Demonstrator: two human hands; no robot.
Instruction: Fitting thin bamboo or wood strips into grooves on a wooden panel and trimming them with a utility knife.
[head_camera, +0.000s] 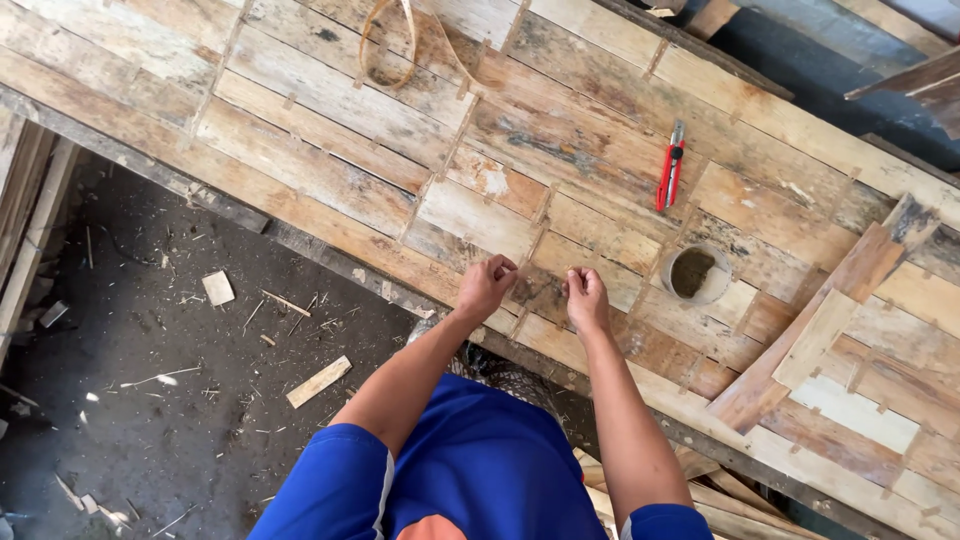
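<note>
item: plank panel (330, 170), worn boards joined edge to edge, rough grain, pale and stained patches, small wooden pegs at the seams. most of the surface looks assembled; work sits at the near edge. left hand (486, 285) and right hand (585, 297) both pinched, fingers curled over a seam (what they pinch is too small to tell). beside them: round cup (697, 272), red pliers (670, 165), loose slats (815, 335). offcuts on dirt floor (150, 400).

hands: left hand (487, 285) and right hand (586, 297) side by side on plank panel (330, 170) | pliers (670, 166) at 1 o'clock | round container (696, 273) at 3 o'clock | strap loop (390, 45) at 11 o'clock | wood offcut (319, 381) on ground at 8 o'clock
</note>
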